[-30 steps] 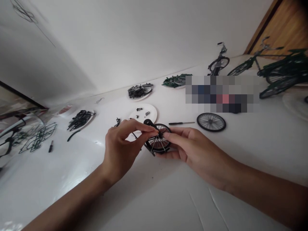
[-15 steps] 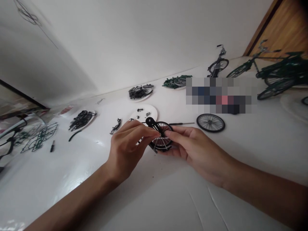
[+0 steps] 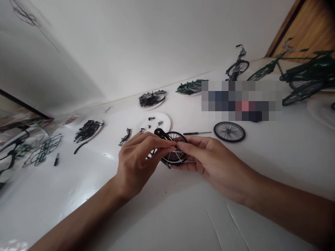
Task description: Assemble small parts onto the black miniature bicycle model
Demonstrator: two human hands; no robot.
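A small black model bicycle wheel (image 3: 180, 137) with pale spokes is held between my two hands, fixed to a dark frame part with a black round-ended cover (image 3: 159, 132). My right hand (image 3: 209, 153) grips the wheel from the right, thumb near the hub and fingers underneath. From the left, my left hand (image 3: 142, 158) pinches at the hub with thumb and forefinger; whatever tiny piece is between those fingertips is hidden. The two hands' fingertips meet close together at the hub.
Behind the hands lie a white plate (image 3: 167, 120) with small parts, a screwdriver (image 3: 195, 133) and a loose wheel (image 3: 229, 131). Plates of black parts (image 3: 90, 130) and green parts (image 3: 190, 87) stand farther off. Assembled model bicycles (image 3: 311, 75) stand at right.
The black cover has shifted slightly left and down with the frame part. My left fingertips have moved a little, closer to my right thumb at the hub. The view has tilted slightly.
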